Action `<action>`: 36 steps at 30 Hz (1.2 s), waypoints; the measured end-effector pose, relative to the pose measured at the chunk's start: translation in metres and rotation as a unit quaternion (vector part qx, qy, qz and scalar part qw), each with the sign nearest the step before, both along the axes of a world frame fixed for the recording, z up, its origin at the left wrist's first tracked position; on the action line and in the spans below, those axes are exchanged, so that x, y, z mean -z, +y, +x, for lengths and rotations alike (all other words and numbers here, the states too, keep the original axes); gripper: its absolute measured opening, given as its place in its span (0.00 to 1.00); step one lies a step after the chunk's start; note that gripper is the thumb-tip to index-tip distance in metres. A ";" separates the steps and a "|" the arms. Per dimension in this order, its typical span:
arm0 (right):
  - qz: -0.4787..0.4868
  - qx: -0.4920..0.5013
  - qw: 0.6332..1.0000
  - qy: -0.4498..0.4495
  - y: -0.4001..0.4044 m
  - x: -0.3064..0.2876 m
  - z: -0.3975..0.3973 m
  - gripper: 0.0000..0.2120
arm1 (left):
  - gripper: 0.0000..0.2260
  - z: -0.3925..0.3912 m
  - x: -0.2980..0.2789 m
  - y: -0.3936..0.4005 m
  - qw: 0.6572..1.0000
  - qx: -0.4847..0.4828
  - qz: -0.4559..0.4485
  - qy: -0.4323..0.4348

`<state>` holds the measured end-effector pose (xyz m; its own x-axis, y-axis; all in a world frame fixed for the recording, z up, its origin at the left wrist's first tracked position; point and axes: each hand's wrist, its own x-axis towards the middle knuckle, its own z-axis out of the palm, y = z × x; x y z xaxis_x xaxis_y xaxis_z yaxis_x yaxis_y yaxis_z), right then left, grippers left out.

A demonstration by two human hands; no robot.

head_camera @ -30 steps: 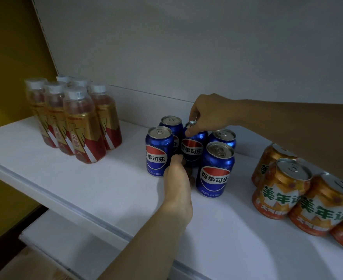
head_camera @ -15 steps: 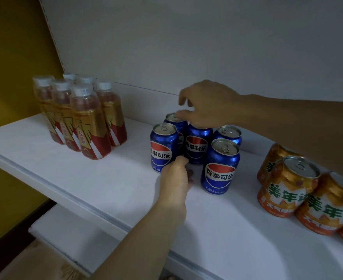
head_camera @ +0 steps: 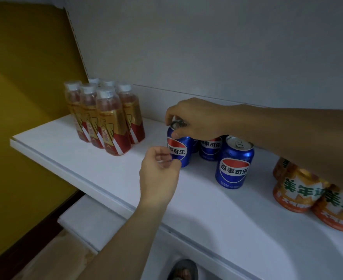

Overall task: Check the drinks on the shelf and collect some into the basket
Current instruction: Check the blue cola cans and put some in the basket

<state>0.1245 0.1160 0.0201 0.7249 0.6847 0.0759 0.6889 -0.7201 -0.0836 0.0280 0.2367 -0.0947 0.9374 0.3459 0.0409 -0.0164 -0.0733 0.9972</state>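
Your right hand (head_camera: 197,118) reaches over the blue cans and grips the top rim of the leftmost blue can (head_camera: 179,147), fingers curled around its lid. The can stands upright on the white shelf (head_camera: 98,168). Your left hand (head_camera: 159,174) hovers just in front of it, fingers loosely curled and holding nothing. Bottles (head_camera: 106,118) stand to the left, orange cans (head_camera: 300,188) to the right.

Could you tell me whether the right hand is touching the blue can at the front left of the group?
Touching. The head view shows the right hand gripping the top rim of the blue can from above.
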 end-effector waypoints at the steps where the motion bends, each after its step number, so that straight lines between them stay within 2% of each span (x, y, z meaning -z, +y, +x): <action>1: 0.017 -0.001 1.000 0.000 -0.003 -0.005 -0.005 0.17 | 0.18 -0.002 -0.002 0.001 1.000 -0.004 0.015 -0.027; 4: 0.080 -0.007 0.997 0.000 -0.018 -0.034 -0.028 0.16 | 0.31 -0.009 -0.011 0.000 0.991 0.000 0.084 -0.101; 6: 0.129 -0.011 0.991 0.016 -0.033 -0.060 -0.048 0.15 | 0.35 -0.015 -0.021 -0.005 0.985 0.023 0.101 -0.137; 10: 0.200 -0.006 0.979 0.046 -0.070 -0.093 -0.091 0.13 | 0.34 -0.034 -0.045 -0.033 0.977 0.114 0.032 -0.179; 14: 0.280 0.027 0.960 0.010 -0.105 -0.089 -0.129 0.11 | 0.33 -0.054 -0.065 -0.075 0.966 0.157 0.003 -0.204; 17: 0.384 0.064 0.921 -0.026 -0.128 -0.076 -0.150 0.10 | 0.33 -0.064 -0.077 -0.103 0.960 0.161 -0.009 -0.230; 20: 0.501 0.093 0.859 -0.050 -0.150 -0.058 -0.163 0.09 | 0.34 -0.069 -0.083 -0.130 0.955 0.174 -0.010 -0.239; 22: 0.547 0.109 0.827 -0.063 -0.162 -0.049 -0.168 0.09 | 0.34 -0.071 -0.083 -0.148 0.954 0.183 -0.006 -0.237; 30: 0.591 0.151 0.783 -0.125 -0.214 -0.031 -0.196 0.10 | 0.35 -0.081 -0.080 -0.207 0.945 0.211 0.015 -0.248; 33: 0.609 0.169 0.771 -0.078 -0.239 -0.037 -0.200 0.07 | 0.34 -0.086 -0.080 -0.223 0.940 0.235 0.008 -0.249; 36: 0.646 0.155 0.748 0.019 -0.259 -0.042 -0.205 0.16 | 0.33 -0.093 -0.079 -0.234 0.930 0.266 -0.003 -0.254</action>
